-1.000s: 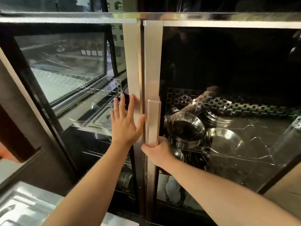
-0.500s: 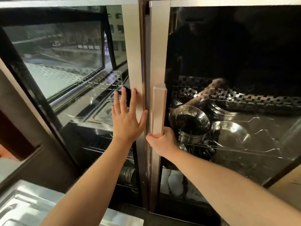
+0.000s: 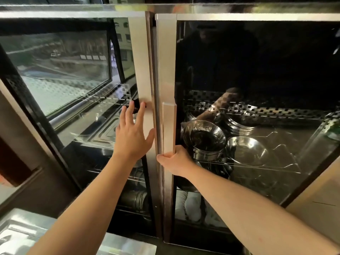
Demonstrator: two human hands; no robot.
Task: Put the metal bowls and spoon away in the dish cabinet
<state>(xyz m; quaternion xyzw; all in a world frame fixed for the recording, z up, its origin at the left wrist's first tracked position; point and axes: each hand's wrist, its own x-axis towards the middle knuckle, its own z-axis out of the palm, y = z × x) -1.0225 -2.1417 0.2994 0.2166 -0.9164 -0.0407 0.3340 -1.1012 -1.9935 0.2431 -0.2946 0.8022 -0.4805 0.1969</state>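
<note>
The dish cabinet has two glass doors with steel frames. My left hand [image 3: 131, 134] lies flat with spread fingers on the left door's frame [image 3: 140, 70]. My right hand [image 3: 174, 161] grips the lower end of the right door's vertical handle [image 3: 168, 127]. Behind the right glass, a stack of metal bowls [image 3: 204, 140] stands on a wire shelf, with a single shallow metal bowl [image 3: 247, 150] to its right and more stacked dishes [image 3: 238, 125] behind. No spoon is visible.
A steel counter or tray [image 3: 20, 234] lies at the bottom left. The left glass door reflects a street and buildings. A lower shelf holds stacked metal cups [image 3: 135, 200]. A beige surface [image 3: 322, 197] borders the cabinet at the right.
Both hands stay on the doors. My left hand has slid slightly left, off the frame's edge. The gap between the two doors looks about the same; the view shifted.
</note>
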